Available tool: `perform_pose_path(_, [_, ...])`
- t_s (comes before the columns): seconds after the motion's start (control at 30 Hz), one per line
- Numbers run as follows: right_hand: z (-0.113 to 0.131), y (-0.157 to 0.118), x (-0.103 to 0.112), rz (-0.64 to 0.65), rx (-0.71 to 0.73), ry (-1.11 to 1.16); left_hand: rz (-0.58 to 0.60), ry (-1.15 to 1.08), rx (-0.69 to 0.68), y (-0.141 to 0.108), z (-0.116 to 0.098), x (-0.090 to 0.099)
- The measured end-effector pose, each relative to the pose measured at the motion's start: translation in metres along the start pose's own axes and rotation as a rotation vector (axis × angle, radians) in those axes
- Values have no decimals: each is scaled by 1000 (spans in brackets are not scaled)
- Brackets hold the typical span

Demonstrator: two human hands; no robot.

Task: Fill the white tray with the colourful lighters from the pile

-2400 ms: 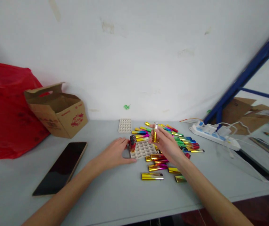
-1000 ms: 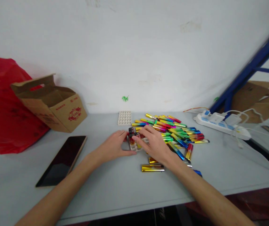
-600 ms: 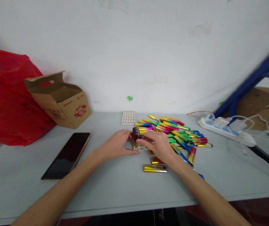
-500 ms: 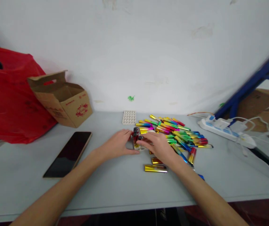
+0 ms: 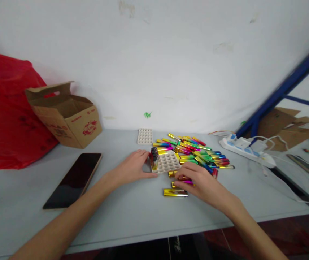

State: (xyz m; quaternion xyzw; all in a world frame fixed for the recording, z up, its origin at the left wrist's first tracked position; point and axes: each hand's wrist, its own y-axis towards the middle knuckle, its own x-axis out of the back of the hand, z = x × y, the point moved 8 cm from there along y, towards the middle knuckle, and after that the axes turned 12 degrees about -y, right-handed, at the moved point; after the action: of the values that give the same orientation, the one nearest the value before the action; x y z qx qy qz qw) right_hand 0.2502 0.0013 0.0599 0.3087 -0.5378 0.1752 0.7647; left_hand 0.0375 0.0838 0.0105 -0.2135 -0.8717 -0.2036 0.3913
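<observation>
A pale tray with rows of round holes (image 5: 168,163) lies on the table. Several lighters (image 5: 155,159), dark ends up, stand along its left edge. My left hand (image 5: 134,165) curls around that edge, fingers behind and thumb at the front corner, steadying the tray. Just in front of the tray, my right hand (image 5: 197,178) closes thumb and fingers on a gold and magenta lighter (image 5: 186,183) lying flat; its right part is hidden by the hand. A yellow-gold lighter (image 5: 175,192) lies nearer me, and another gold lighter (image 5: 172,174) lies just behind.
Many shiny multicoloured lighters (image 5: 197,151) are heaped right of the tray. A second holed tray (image 5: 145,136) rests by the wall. Left are a phone (image 5: 73,180), an open cardboard box (image 5: 81,126) and a red bag (image 5: 13,112); right, a power strip (image 5: 248,151) with cables.
My right hand has left the standing lighters and moved right and towards me, onto a lighter on the table. My left hand stays at the tray. The view has shifted slightly right.
</observation>
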Motion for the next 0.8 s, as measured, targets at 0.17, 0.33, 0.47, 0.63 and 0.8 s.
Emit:
perform_pose_path(0.17, [0,-56,-9,-44,-33,-133,-17,0,-19,0,-2,1])
perform_pose_path(0.33, [-8,-65,-17,-57,-115,-53,6,14,-3,1,-1,-1])
perform_pose_path(0.47, [-24,-56,-9,-123,-263,301,0,5,0,1,1,-1])
perform_pose_path(0.63, [-42,-28,-16,-218,-521,933,-8,5,-16,1,0,0])
perform_pose_path(0.8, [-29,33,-12,-265,-483,1286,17,4,9,0,-1,0])
